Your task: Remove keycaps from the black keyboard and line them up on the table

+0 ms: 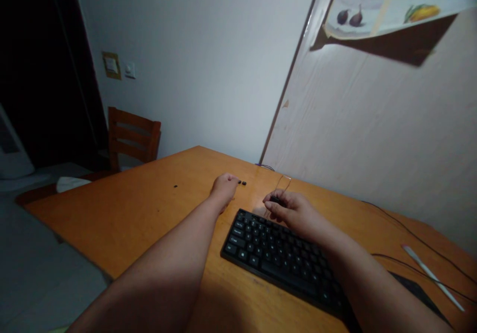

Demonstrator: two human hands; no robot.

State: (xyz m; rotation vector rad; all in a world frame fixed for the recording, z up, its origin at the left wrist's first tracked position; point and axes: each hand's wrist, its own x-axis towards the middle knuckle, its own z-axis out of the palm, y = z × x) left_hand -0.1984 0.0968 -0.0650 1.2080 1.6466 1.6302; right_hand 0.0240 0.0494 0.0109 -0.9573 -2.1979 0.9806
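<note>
My left hand [224,189] reaches over the wooden table with its fingertips pinched on a small black keycap [239,182]. Right beside it lies a second black keycap [244,183]. In my right hand [292,208] is a keycap puller [276,200] with a dark handle, its thin wire loop sticking up past the fingers. That hand is just above the back edge of a black keyboard [276,253], and the right forearm covers the keyboard's right part. Most of the puller's handle is hidden by my fingers.
A small dark piece [175,186] lies farther left on the table [130,213]. Black cables [402,260] run along the right side, near a white brush-like stick [434,276]. A wooden chair [132,136] stands beyond the table, and a wall [201,74] rises behind it.
</note>
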